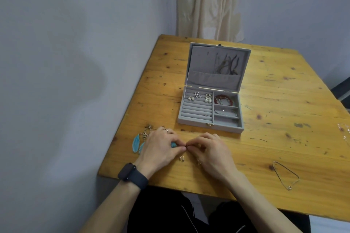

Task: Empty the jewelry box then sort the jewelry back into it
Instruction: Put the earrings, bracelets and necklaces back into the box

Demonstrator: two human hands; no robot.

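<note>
Two hands, the left hand (161, 147) and right hand (212, 150), meet fingertip to fingertip near the counter's (274, 100) front edge, both pinching one tiny piece (187, 145), too small to identify. The jewelry box (193, 124) stands open mid-counter, lid upright. Earrings (197, 96) sit in its ridged left section and a red bracelet (224, 99) in its rear right compartment. Turquoise feather earrings (137, 143) lie by the left edge, studs (182, 157) just beside the left hand, and a chain necklace (286, 176) toward the front right corner.

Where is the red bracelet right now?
In the head view, the red beaded bracelet lies in the far right compartment of the open grey velvet jewelry box, just right of the white pearl earrings and behind the thin silver bangle.
</note>
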